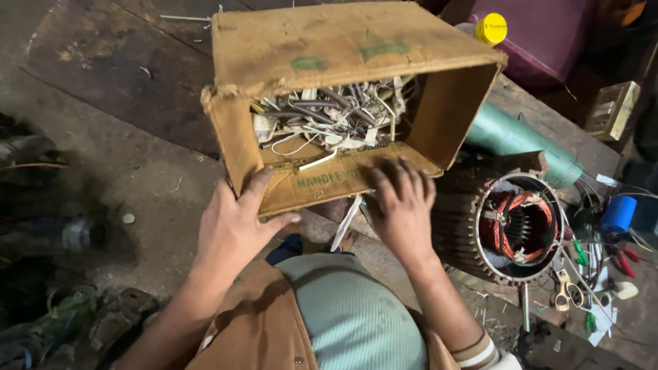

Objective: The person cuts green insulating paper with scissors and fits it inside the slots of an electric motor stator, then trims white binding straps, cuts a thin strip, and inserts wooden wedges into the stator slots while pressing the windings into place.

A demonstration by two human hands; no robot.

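Note:
A worn cardboard box (308, 48) lies tipped on its side, its open mouth facing me. Inside sits a tangle of white sleeves, wires and thin rods (329, 116). My left hand (233, 226) grips the box's lower left corner, thumb on the bottom flap. My right hand (401, 199) rests flat, fingers spread, on the bottom flap (322, 181) at the box's mouth. A white strip (346, 220) hangs down from under the flap between my hands.
A motor stator (517, 229) with copper windings stands just right of my right hand. Scissors (567, 288), screwdrivers, a blue tape roll (618, 214) and a green roll (510, 133) lie to the right. Dark clutter fills the left floor.

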